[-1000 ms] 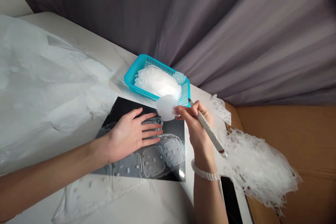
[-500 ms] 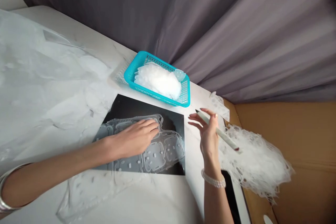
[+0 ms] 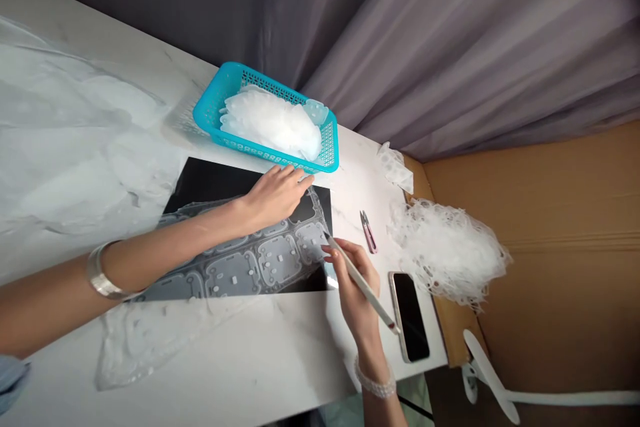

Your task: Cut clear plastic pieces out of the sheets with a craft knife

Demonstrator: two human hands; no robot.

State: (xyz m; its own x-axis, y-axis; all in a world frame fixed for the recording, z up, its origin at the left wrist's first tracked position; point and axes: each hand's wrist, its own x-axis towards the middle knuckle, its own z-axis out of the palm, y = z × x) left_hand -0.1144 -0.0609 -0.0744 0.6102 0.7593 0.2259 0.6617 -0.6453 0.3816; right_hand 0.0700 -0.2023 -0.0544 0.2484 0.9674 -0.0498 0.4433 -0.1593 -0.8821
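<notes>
A clear moulded plastic sheet with rounded square panels lies partly over a black mat, its near end spreading onto the white table. One panel at its far right shows an opening with the dark mat beneath. My left hand is above the sheet's far edge, at the front rim of the turquoise basket. Its fingers are bent down and close together; whatever is under them is hidden. My right hand grips a white pen-like tool, its dark tip pointing at the sheet's right end.
Frosted plastic pieces are heaped in the basket. Pink thread snips and a phone lie on the right. Tangled plastic offcuts hang over the table's right edge by a cardboard box. More plastic sheets cover the left.
My left hand has moved from the sheet out to the basket's rim. My right hand has come in with the tool to the sheet's right end. The view has shifted, uncovering the snips and phone.
</notes>
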